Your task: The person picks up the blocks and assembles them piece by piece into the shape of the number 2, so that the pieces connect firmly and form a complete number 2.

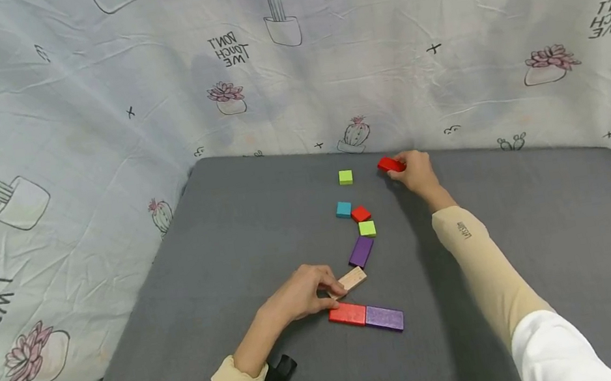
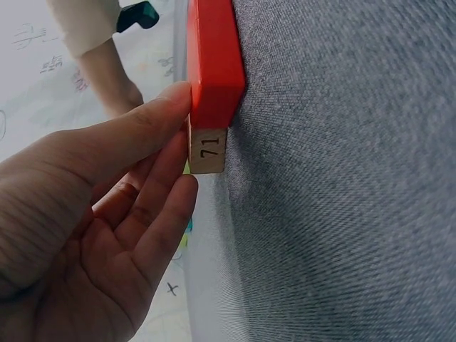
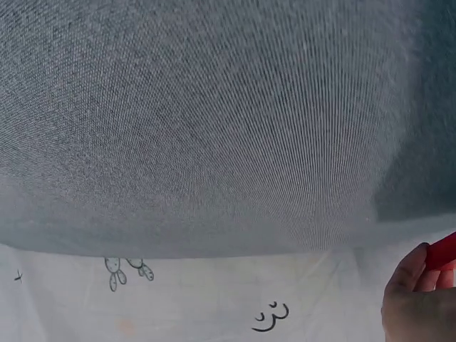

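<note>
In the head view my left hand pinches the near left end of a plain wooden block. Its thumb touches the corner of a red block lying end to end with a purple block. The left wrist view shows the wooden block's end, marked 71, just past the red block, fingertips along its side. Farther back, my right hand grips another red block between thumb and fingers. Only part of that hand and block shows in the right wrist view.
A curving line of blocks leads away: purple, lime green, red and blue. Another lime green cube stands near the back edge of the grey table. A printed cloth hangs behind.
</note>
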Available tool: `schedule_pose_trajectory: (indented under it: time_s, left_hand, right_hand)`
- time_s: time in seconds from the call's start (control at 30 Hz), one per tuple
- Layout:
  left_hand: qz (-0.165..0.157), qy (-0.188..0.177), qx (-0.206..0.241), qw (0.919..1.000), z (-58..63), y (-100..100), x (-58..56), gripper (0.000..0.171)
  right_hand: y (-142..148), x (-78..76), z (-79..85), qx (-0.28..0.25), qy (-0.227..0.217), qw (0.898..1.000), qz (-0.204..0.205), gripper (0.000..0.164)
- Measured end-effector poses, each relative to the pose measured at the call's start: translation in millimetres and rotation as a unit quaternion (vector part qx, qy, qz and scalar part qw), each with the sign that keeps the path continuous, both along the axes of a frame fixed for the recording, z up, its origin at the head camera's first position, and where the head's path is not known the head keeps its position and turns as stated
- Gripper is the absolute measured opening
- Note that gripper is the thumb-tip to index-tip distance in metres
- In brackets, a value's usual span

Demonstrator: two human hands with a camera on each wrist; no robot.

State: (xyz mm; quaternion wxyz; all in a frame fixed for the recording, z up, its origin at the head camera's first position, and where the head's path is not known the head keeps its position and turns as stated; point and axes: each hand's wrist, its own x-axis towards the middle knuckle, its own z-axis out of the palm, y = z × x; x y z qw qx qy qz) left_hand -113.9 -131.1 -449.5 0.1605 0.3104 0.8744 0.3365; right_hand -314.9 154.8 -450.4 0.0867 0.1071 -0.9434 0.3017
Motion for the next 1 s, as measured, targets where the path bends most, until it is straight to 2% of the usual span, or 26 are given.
schedule_pose_trajectory:
  time_s: [0.13, 0.27, 0.8, 1.0]
  left_hand:
    - [-0.003, 0.005, 0.004, 1.0000, -0.3, 0.3, -0.8, 0.021]
    - [-0.004, 0.003, 0.005, 1.0000, 0.0, 0.5, -0.9, 0.022]
    - [0.000, 0.001, 0.002, 1.0000, 3.5, -1.2, 2.1, 0.021]
    - [-0.004, 0.002, 0.005, 1.0000, 2.9, -2.6, 1.7, 0.021]
  right_hand:
    - [-0.5, 2.4, 9.2, -0.042, 0.005, 0.999, -0.027, 0.031]
    - [-3.9, 5.9, 17.5, -0.063, 0.006, 0.998, -0.027, 0.032]
    - [-53.0, 27.6, 48.1, -0.118, 0.022, 0.990, 0.067, 0.034]
    - [-66.6, 36.9, 56.4, -0.111, 0.027, 0.989, 0.095, 0.032]
